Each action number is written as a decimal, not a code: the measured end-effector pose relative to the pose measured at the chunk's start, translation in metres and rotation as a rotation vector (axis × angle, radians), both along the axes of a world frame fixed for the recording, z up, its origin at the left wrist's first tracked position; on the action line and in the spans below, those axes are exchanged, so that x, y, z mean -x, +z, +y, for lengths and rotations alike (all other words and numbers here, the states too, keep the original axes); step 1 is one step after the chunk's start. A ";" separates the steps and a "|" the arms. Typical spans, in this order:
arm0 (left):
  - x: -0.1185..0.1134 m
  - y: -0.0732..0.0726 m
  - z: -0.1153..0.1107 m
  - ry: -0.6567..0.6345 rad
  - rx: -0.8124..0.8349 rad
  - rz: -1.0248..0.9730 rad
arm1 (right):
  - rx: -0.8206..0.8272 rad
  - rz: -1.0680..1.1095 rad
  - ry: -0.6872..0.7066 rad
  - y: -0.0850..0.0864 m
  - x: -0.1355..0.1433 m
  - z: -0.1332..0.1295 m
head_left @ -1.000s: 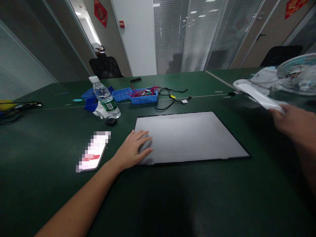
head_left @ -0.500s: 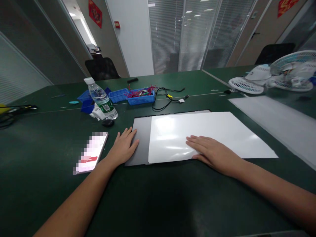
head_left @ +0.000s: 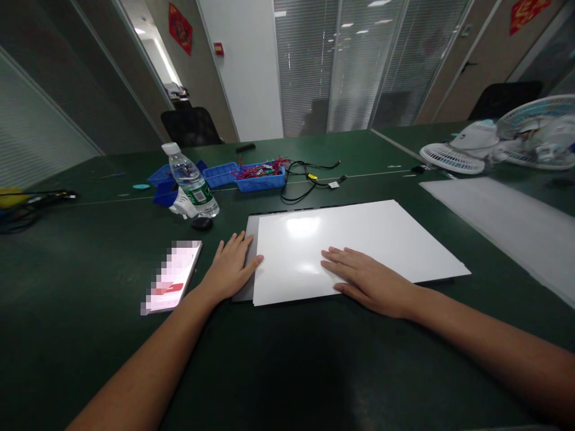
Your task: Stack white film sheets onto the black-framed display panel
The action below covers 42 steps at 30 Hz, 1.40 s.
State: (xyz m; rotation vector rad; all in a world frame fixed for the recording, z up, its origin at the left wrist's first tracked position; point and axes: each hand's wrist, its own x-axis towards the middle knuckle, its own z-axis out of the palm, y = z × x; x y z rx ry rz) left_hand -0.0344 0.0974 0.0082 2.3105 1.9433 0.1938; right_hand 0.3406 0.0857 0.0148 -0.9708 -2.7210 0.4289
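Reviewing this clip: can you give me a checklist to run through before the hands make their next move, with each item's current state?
1. Right hand flat on the white sheet: ok.
2. Left hand at the left edge of the grey panel, thumb at the sheet's edge: ok.
3. Sheet lined up with the panel: not ok; a grey strip shows at the left, and the near right corner juts past the panel.
4. Phone and water bottle clear of the sheet: ok.
5. Pale sheet at the far right apart from the panel: ok.
6. No dust beneath the white sheet: cannot tell; it hides the surface.
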 end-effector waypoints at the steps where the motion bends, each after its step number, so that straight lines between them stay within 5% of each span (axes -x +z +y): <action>1: 0.001 -0.001 0.000 -0.005 -0.005 0.003 | 0.013 0.013 0.005 0.000 0.005 -0.001; 7: 0.010 -0.010 0.006 -0.014 -0.013 -0.020 | -0.089 0.073 -0.056 0.017 0.004 0.003; 10: 0.012 -0.013 0.008 -0.001 -0.023 -0.048 | -0.191 0.012 -0.312 0.018 -0.040 0.027; 14: 0.010 -0.012 0.007 0.006 -0.034 -0.057 | -0.124 -0.192 -0.717 0.003 -0.127 0.059; 19: 0.010 -0.012 0.007 0.005 -0.013 -0.043 | -0.035 -0.178 -0.840 -0.015 -0.188 0.060; 42: 0.011 -0.019 0.008 0.003 0.004 0.006 | -0.095 -0.065 -0.793 -0.029 -0.181 0.067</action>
